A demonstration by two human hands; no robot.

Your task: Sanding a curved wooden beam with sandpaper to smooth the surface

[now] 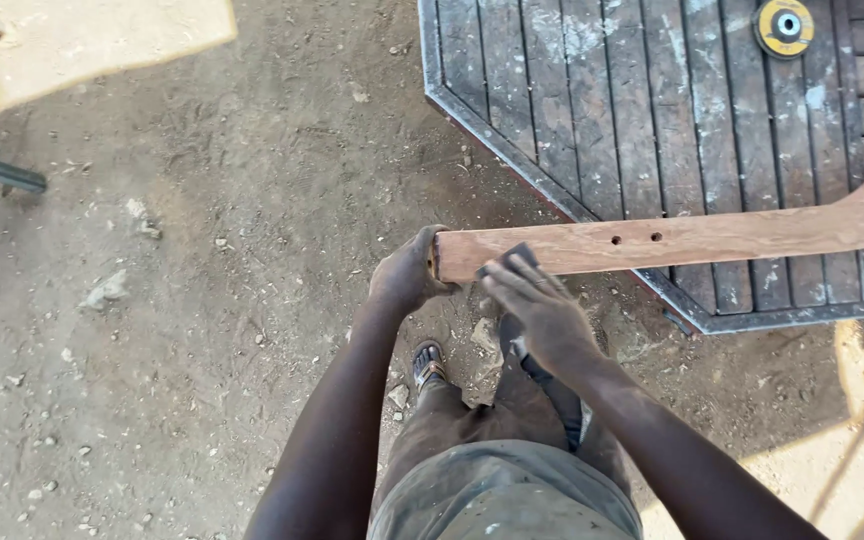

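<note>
Head view, looking down. Nearest the camera are dusty work trousers (502,480) and a sandalled foot (428,364) planted on the dirt floor (202,330). Above these, the left hand (407,275) wraps the near end of a long reddish wooden piece (672,240), fingers curled shut around the end grain, apparently to steady it against sliding. The right hand (542,305) lies flat on the upper face just beside the left, fingers (512,275) spread and pressing a small dark pad, probably abrasive sheet (512,255), onto the wood; the hand is open rather than gripping, so pressure is spread over the pad. The wooden piece bears two small drilled holes (635,239) and widens toward the right edge of view. Its far portion rests across a slatted desk (652,110) with a metal frame, which supports it at working height. Farther off, a yellow-labelled grinding disc (784,26) lies on the slats.
</note>
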